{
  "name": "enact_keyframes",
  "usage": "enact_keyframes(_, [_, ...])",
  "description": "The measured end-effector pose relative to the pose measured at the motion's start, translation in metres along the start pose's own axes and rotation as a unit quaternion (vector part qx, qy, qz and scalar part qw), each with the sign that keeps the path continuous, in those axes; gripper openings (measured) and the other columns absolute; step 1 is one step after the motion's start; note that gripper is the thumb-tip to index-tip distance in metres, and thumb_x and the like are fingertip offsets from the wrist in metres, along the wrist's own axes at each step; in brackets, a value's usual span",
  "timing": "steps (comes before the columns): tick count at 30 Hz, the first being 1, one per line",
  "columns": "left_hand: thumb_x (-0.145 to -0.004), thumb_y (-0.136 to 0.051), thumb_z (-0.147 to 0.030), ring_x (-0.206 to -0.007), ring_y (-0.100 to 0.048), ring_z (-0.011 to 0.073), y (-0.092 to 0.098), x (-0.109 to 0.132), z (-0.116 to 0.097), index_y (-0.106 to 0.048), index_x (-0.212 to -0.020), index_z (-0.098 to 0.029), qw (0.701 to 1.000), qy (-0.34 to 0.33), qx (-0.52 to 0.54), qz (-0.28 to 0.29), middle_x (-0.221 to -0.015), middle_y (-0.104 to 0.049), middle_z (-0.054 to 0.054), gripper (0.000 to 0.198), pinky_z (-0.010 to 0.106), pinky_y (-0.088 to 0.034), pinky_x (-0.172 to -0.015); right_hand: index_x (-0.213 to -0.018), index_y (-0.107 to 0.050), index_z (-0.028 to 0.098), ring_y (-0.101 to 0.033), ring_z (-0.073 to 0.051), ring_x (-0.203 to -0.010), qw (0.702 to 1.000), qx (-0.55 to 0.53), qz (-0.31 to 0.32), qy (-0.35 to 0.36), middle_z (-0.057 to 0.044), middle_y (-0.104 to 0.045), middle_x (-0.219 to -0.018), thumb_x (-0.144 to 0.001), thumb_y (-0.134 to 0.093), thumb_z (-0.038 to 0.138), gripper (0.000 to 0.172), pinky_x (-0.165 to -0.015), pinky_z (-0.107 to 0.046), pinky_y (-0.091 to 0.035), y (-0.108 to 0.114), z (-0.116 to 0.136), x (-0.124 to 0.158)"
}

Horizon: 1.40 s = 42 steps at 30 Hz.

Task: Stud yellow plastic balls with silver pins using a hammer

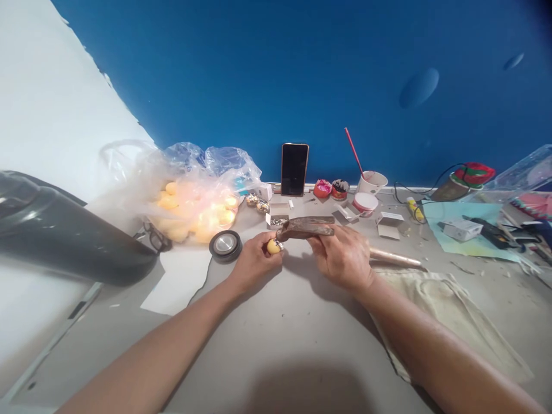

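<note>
My left hand (253, 260) is closed around a small yellow ball (273, 248), thumb and fingers pinching it just above the table. Silvery bits that look like thumbtacks cover the ball's upper right side. My right hand (346, 257) grips a rusty-headed hammer (305, 228) close behind the head, and its wooden handle sticks out to the right beneath the wrist. The hammer's left end is at the ball's top, touching or nearly so. Behind the ball lies a small open box (277, 221) of silvery pieces. Silver-studded balls (257, 202) sit farther back.
A plastic bag of yellow balls (196, 210) and a round black-rimmed lid (225, 245) lie left. A phone (295, 169) leans on the blue wall. A white cup (372, 181) with a red stick stands behind. Beige cloth (448, 316) lies right; a dark cylinder (73, 230) juts in left.
</note>
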<state>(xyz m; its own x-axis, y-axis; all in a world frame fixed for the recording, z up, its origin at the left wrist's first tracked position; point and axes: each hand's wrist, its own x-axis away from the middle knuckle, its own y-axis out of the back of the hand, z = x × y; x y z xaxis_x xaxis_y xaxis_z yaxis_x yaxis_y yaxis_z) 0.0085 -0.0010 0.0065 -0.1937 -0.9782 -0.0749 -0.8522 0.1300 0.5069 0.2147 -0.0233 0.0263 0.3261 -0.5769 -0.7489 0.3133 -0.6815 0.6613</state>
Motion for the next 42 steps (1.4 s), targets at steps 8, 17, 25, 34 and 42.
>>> enact_keyframes(8, [-0.073, -0.065, -0.026, -0.063, -0.049, 0.0121, 0.0, 0.002, -0.006, -0.075, -0.1, -0.015, 0.998, 0.022, 0.06, 0.005, -0.074, -0.063, -0.001, 0.03, 0.023, -0.04, -0.058, -0.095, -0.068, 0.018, -0.053, -0.017, -0.061, 1.0, 0.011, 0.004, -0.008, -0.003, -0.065, -0.07, -0.105, -0.044, 0.033, 0.03, -0.062, -0.032, -0.03, 0.001, 0.0, 0.0])
enact_keyframes(17, [-0.073, -0.064, -0.026, -0.063, -0.046, 0.0116, 0.003, 0.002, -0.008, -0.073, -0.095, -0.014, 0.998, 0.025, 0.052, 0.016, -0.071, -0.059, -0.002, 0.027, 0.023, -0.038, -0.058, -0.095, -0.069, 0.017, -0.052, -0.017, -0.06, 1.0, 0.025, -0.013, 0.005, -0.003, -0.065, -0.07, -0.105, -0.044, 0.033, 0.031, -0.062, -0.033, -0.028, 0.002, 0.003, 0.001])
enact_keyframes(25, [-0.073, -0.064, -0.023, -0.062, -0.046, 0.0111, 0.003, 0.0, -0.002, -0.072, -0.089, -0.015, 1.0, 0.001, 0.027, 0.012, -0.07, -0.059, -0.003, 0.02, 0.023, -0.038, -0.058, -0.096, -0.068, 0.017, -0.052, -0.018, -0.061, 1.0, 0.018, 0.014, 0.002, -0.004, -0.066, -0.072, -0.104, -0.044, 0.033, 0.03, -0.063, -0.034, -0.029, 0.0, 0.003, 0.0])
enact_keyframes(34, [-0.072, -0.066, -0.024, -0.061, -0.047, 0.0117, 0.003, 0.001, -0.007, -0.074, -0.094, -0.016, 0.999, 0.008, 0.049, 0.018, -0.069, -0.059, -0.003, 0.025, 0.023, -0.039, -0.057, -0.096, -0.068, 0.018, -0.053, -0.018, -0.063, 0.999, 0.025, 0.025, -0.017, -0.004, -0.065, -0.073, -0.103, -0.043, 0.033, 0.029, -0.063, -0.033, -0.029, 0.001, 0.0, 0.002])
enact_keyframes(42, [-0.072, -0.069, -0.024, -0.073, -0.058, 0.0142, 0.003, -0.001, 0.002, -0.073, -0.107, -0.014, 0.994, 0.017, 0.105, 0.012, -0.089, -0.069, 0.003, 0.037, 0.024, -0.046, -0.065, -0.093, -0.067, 0.018, -0.054, -0.018, -0.064, 0.998, 0.04, 0.023, -0.049, -0.004, -0.065, -0.072, -0.104, -0.044, 0.034, 0.03, -0.064, -0.033, -0.029, -0.003, -0.004, 0.002])
